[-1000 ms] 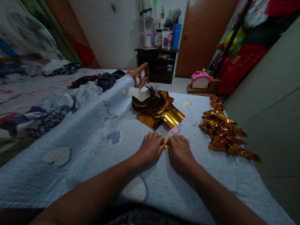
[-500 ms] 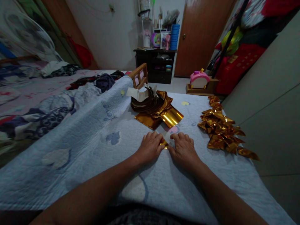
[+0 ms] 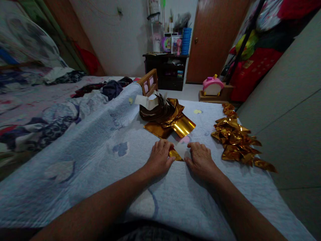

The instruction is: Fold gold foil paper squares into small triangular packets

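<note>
A sheet of gold paper (image 3: 176,154) with a pale back lies on the blue quilted cloth, its near edge folded over to show gold. My left hand (image 3: 161,155) grips the sheet's left side, thumb and fingers closed on it. At the right side, my right hand (image 3: 200,156) has its thumb and curled fingers on the paper's edge. Beyond both hands sits a fanned stack of gold sheets (image 3: 184,124), some with dark or white sides up. Folded gold pieces (image 3: 233,137) are heaped on the right.
The blue cloth (image 3: 100,167) spans the surface. Rumpled clothes (image 3: 57,124) lie on a bed at left. A wooden rail (image 3: 149,82) stands behind the stack, and a pink toy (image 3: 213,85) sits beyond the far edge. A pale panel borders the right.
My right hand has moved slightly right, away from my left hand. More of the folded gold strip now shows between them.
</note>
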{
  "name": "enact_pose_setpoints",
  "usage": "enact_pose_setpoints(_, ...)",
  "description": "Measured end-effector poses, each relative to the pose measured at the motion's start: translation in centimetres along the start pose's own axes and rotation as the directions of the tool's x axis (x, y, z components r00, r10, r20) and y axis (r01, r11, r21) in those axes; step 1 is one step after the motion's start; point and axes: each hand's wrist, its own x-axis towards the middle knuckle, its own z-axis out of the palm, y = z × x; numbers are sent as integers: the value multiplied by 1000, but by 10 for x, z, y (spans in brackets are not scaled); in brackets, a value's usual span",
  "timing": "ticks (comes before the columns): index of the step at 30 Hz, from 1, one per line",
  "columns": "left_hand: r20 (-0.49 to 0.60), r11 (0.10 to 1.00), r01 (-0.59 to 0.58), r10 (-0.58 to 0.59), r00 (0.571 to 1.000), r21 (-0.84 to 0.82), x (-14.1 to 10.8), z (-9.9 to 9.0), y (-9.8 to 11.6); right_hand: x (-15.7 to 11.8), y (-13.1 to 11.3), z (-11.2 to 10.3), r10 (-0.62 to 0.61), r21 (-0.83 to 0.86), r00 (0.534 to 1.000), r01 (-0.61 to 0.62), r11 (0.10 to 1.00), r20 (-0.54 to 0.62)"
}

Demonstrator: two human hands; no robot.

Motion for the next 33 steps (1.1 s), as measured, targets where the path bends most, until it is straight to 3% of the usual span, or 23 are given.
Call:
enact_pose_setpoints(7,-29,987,-91,88,996,-131,2,1,-8,6,-5,3,-7,136,999,13,991,-47)
enact_pose_setpoints(13,-136,920,-254,223,965,-297,1,1,-8,9,-10,7,-51,340,995,76,937,-83)
enact_pose_setpoints(16,-138,901,-272,238,961,-339,-1,3,-8,11,-10,8,-46,488,996,75,869,-72)
enact_pose_setpoints(21,-162,844,-326,284,945,-425,-2,3,-7,12,-12,1,3,662,996,-61,747,88)
enact_pose_setpoints(24,-166,788,-283,229,959,-546,-2,-2,-4,11,-13,-2,13,746,996,-73,662,86)
enact_pose_setpoints(26,-151,749,-206,142,978,-629,-2,-5,-1,10,-14,-2,18,838,993,-106,535,114)
enact_pose_setpoints(29,-65,572,-52,-2,998,-819,0,-7,3,9,-17,2,31,926,979,-201,320,202)
enact_pose_setpoints(33,57,235,76,-88,995,-969,3,-5,5,10,-22,4,63,958,974,-227,174,219)
